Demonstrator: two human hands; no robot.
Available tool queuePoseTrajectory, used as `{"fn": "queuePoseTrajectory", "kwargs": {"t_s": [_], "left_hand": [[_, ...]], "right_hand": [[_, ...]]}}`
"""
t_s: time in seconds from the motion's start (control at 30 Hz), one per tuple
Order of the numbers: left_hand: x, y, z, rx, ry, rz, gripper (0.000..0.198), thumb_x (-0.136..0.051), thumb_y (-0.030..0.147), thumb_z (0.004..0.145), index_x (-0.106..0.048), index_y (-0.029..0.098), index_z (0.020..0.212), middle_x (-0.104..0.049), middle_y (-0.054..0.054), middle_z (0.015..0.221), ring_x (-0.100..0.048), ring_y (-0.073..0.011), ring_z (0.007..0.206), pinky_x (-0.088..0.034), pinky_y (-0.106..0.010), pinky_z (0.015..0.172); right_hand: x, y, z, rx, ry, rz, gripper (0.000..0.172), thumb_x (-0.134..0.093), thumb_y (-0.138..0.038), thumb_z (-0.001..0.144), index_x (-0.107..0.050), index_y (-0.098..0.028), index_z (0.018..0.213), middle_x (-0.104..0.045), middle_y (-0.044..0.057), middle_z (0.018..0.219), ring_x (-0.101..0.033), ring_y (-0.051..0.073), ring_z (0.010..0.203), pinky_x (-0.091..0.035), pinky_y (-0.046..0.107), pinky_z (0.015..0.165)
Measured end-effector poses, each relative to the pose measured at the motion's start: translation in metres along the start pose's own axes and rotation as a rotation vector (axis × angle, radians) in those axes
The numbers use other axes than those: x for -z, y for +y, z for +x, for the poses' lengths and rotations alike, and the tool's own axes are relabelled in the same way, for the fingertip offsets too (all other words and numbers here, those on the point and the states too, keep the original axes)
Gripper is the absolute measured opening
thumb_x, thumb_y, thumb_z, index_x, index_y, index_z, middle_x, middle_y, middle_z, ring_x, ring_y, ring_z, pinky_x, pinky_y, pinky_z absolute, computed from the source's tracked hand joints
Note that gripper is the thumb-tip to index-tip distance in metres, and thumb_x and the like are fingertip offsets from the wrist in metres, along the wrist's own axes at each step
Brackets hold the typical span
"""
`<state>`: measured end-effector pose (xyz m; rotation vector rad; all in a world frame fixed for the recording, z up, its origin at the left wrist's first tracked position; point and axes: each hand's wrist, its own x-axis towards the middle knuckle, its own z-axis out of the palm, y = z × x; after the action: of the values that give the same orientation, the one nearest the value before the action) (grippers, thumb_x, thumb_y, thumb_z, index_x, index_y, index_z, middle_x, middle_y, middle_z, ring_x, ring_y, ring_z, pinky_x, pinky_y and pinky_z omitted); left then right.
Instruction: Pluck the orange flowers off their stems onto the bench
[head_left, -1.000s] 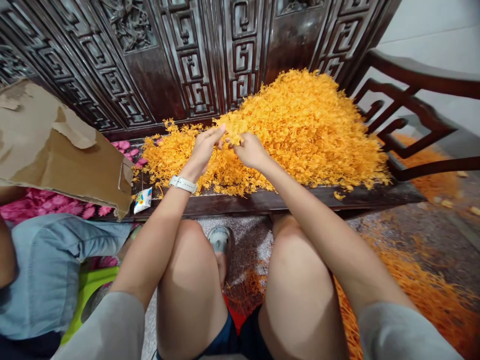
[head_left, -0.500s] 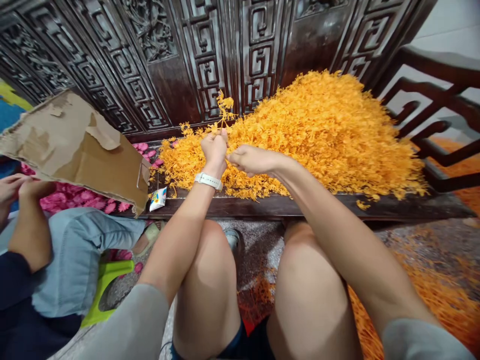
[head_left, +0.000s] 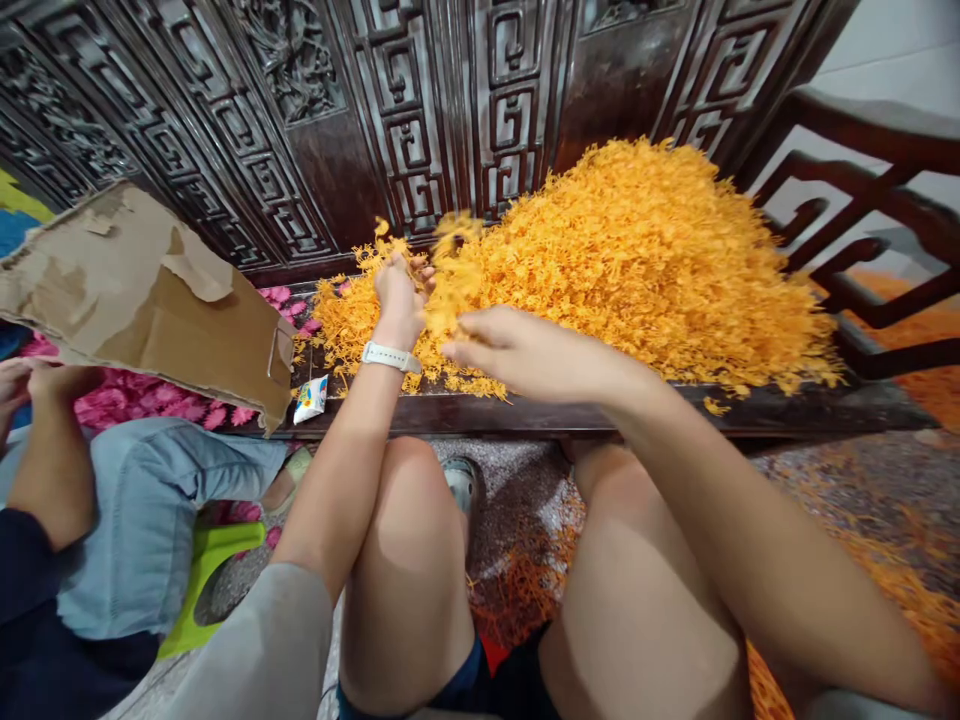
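My left hand (head_left: 400,290), with a white band (head_left: 391,357) on the wrist, is over the left end of a large heap of orange plastic flower pieces (head_left: 645,270). Its fingers are loosely curled and apart. My right hand (head_left: 510,345) is to the right and nearer to me, blurred, its fingers stretched toward the left hand. A smeared orange flower sprig (head_left: 454,265) is in the air between the hands, close to the right fingertips; whether it touches them is unclear.
The heap lies on a dark wooden bench (head_left: 555,412) with a carved back (head_left: 409,120). To the left stand a cardboard box (head_left: 202,330), a small packet (head_left: 310,399) and pink flowers (head_left: 142,400). Beside me another person sits near a green stool (head_left: 214,560). Orange bits litter the floor.
The left hand has loosened from its pinch on an upright orange sprig and moved left. My right hand has opened from a closed grip. The orange between them is now blurred by motion.
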<state>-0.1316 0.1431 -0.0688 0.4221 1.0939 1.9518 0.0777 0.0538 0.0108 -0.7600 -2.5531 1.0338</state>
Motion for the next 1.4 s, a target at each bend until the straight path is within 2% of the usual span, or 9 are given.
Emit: {"fn": "queuePoseTrajectory", "kwargs": {"t_s": [0.2,0.37,0.63,0.73,0.83,0.93,1.0,1.17,1.4], "left_hand": [[-0.028,0.01,-0.054,-0.06,-0.366,0.188,0.048,-0.083,0.061,0.087,-0.065,0.022,0.107,-0.067,-0.005,0.091,-0.067,-0.0156,0.081,-0.051,-0.026,0.071],[-0.031,0.009,-0.072,-0.077,-0.579,0.364,0.056,-0.099,0.04,0.075,-0.066,0.02,0.116,-0.07,-0.006,0.096,-0.07,-0.0181,0.092,-0.056,-0.029,0.081],[-0.035,-0.01,-0.055,-0.228,-0.454,0.373,0.021,-0.082,0.017,0.084,-0.073,0.019,0.103,-0.075,-0.007,0.096,-0.073,-0.0207,0.098,-0.056,-0.031,0.083],[-0.031,-0.008,-0.03,-0.282,-0.228,0.317,0.018,-0.076,0.01,0.084,-0.072,0.02,0.098,-0.073,-0.004,0.09,-0.07,-0.0163,0.085,-0.054,-0.027,0.075],[-0.017,-0.003,-0.005,-0.267,0.064,0.282,0.017,-0.072,0.005,0.083,-0.068,0.02,0.086,-0.066,0.001,0.077,-0.059,-0.0099,0.066,-0.044,-0.022,0.061],[-0.007,-0.001,0.0,-0.174,0.079,0.28,0.021,-0.079,0.009,0.084,-0.062,0.019,0.077,-0.062,0.002,0.073,-0.05,-0.0073,0.06,-0.035,-0.021,0.054],[-0.007,0.0,-0.008,-0.161,-0.019,0.269,0.025,-0.088,0.019,0.083,-0.064,0.019,0.078,-0.063,0.002,0.074,-0.054,-0.0091,0.066,-0.037,-0.023,0.056],[-0.016,0.005,-0.034,-0.261,-0.145,0.242,0.032,-0.098,0.027,0.074,-0.069,0.021,0.086,-0.069,-0.003,0.083,-0.067,-0.0177,0.092,-0.051,-0.027,0.072],[-0.014,0.0,-0.046,-0.279,-0.46,0.423,0.028,-0.094,0.018,0.072,-0.068,0.02,0.082,-0.072,-0.005,0.085,-0.067,-0.0175,0.085,-0.055,-0.029,0.078]], "right_hand": [[0.017,0.054,0.018,-0.139,0.36,0.203,0.036,-0.062,-0.036,0.103,-0.042,-0.023,0.075,-0.038,-0.004,0.067,-0.034,0.013,0.065,-0.028,0.03,0.063],[0.013,0.068,0.026,-0.149,0.432,0.21,0.023,-0.062,-0.029,0.098,-0.054,-0.02,0.079,-0.047,-0.001,0.069,-0.041,0.015,0.069,-0.032,0.031,0.066],[0.014,0.073,0.035,-0.336,0.296,0.081,0.041,-0.052,-0.035,0.105,-0.051,-0.021,0.066,-0.045,0.0,0.059,-0.042,0.015,0.06,-0.029,0.033,0.062],[-0.002,0.039,0.03,-0.249,0.027,0.209,0.045,-0.045,-0.023,0.105,-0.043,-0.021,0.06,-0.038,-0.003,0.055,-0.032,0.012,0.055,-0.028,0.031,0.06],[-0.022,-0.008,0.014,0.074,-0.569,0.257,0.044,-0.051,-0.02,0.102,-0.046,-0.019,0.059,-0.043,-0.004,0.056,-0.037,0.011,0.056,-0.033,0.029,0.061],[-0.022,-0.032,-0.003,0.322,-0.916,0.273,0.041,-0.059,-0.025,0.101,-0.05,-0.018,0.061,-0.052,-0.003,0.061,-0.048,0.011,0.063,-0.039,0.027,0.065],[-0.006,-0.022,-0.007,0.3,-0.732,0.478,0.036,-0.065,-0.039,0.1,-0.055,-0.019,0.072,-0.054,-0.003,0.067,-0.048,0.011,0.064,-0.041,0.025,0.064],[0.028,0.055,0.016,-0.039,0.429,0.919,0.055,-0.032,-0.074,0.103,-0.056,-0.025,0.113,-0.057,0.003,0.087,-0.037,0.015,0.063,-0.038,0.028,0.054],[0.002,0.095,0.045,-0.184,0.459,0.524,0.063,-0.046,-0.082,0.097,-0.047,-0.029,0.131,-0.062,0.007,0.1,-0.054,0.018,0.072,-0.046,0.029,0.063]]}}
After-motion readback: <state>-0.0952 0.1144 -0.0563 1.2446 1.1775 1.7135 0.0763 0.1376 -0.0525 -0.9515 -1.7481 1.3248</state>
